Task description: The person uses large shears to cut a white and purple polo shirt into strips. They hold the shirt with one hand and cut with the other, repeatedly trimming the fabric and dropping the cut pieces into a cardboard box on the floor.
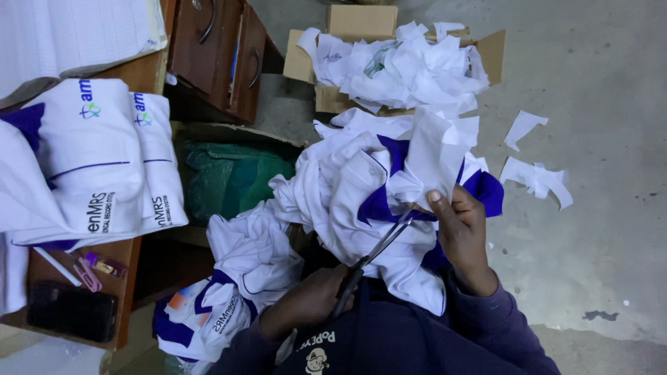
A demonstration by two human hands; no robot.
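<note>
My left hand (306, 302) grips the handles of a pair of scissors (379, 246), whose blades point up and to the right. The blade tips meet a white and purple garment (354, 187) heaped on my lap. My right hand (460, 229) pinches that garment together with a white paper-like backing piece (434, 149) that stands up from it, thumb on top, just right of the blade tips. More of the same white and purple cloth (243, 257) spills down to the left.
A cardboard box (361, 21) full of white offcuts stands ahead on the concrete floor, with loose scraps (538, 177) to the right. On a wooden desk (128, 253) at left lie folded white garments (90, 160), a black phone (73, 309) and pink clips. A green bag (229, 173) sits below.
</note>
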